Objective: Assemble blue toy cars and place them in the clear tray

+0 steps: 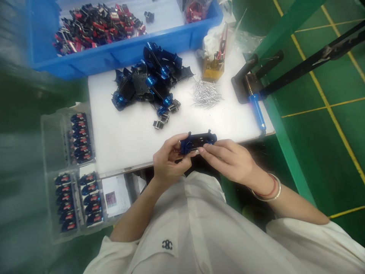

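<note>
Left hand (171,160) and right hand (229,161) together, clamped on a blue metal part (197,143), white shirt (199,228) embroidered roughly 38C

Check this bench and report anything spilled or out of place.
The silver pins lie in a loose, crisscrossed heap directly on the white table, outside any container, so they look spilled.

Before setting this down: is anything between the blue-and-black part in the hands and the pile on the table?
Nothing visible: only white tabletop lies between the blue-and-black part, held by the left hand and right hand, and the pile of blue-and-black parts, nearest at its small black pieces.
</note>
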{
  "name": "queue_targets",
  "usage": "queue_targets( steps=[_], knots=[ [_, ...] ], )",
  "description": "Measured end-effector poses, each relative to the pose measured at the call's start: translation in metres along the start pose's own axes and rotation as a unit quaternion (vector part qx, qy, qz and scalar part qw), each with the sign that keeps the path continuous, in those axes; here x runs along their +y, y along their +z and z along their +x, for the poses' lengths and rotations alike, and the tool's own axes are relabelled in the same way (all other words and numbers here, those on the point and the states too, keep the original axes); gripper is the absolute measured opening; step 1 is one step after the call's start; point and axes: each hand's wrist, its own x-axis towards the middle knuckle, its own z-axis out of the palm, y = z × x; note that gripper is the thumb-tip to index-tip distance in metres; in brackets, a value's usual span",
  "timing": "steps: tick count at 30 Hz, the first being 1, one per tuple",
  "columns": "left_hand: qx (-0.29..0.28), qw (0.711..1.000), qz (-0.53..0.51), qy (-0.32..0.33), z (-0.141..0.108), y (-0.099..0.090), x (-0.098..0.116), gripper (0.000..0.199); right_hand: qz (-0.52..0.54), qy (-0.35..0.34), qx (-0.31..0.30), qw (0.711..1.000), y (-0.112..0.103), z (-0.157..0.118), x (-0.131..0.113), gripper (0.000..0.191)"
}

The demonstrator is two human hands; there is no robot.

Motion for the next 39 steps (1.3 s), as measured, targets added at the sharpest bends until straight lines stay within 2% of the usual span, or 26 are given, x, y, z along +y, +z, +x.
queue_targets(
  steps=[12,16,21,28,35,39],
  knots=[
    [0.006,0.997,0.069,0.025,0.005,0.0,0.008,0.042,-0.009,0.026,0.036,0.999,0.01,-0.005,-0.002,0.017],
    [0.004,0.997,0.069,0.014,0.005,-0.001,0.008,0.041,0.0,0.038,0.049,0.998,0.013,-0.007,-0.002,0.018],
    [0.005,0.999,0.007,-0.054,0.002,0.0,0.003,0.04,0.036,0.048,0.016,0.998,0.013,-0.007,-0.001,0.018],
    [0.013,0.985,-0.064,-0.162,0.001,0.001,-0.002,0.042,0.092,0.065,-0.023,0.993,0.012,-0.006,0.002,0.022],
    [0.007,0.972,-0.097,-0.212,0.003,0.0,-0.006,0.043,0.109,0.069,-0.05,0.99,0.012,-0.005,0.005,0.019],
    [-0.001,0.961,-0.104,-0.256,0.005,0.001,-0.009,0.047,0.128,0.085,-0.088,0.984,0.012,-0.004,0.009,0.018]
  ],
)
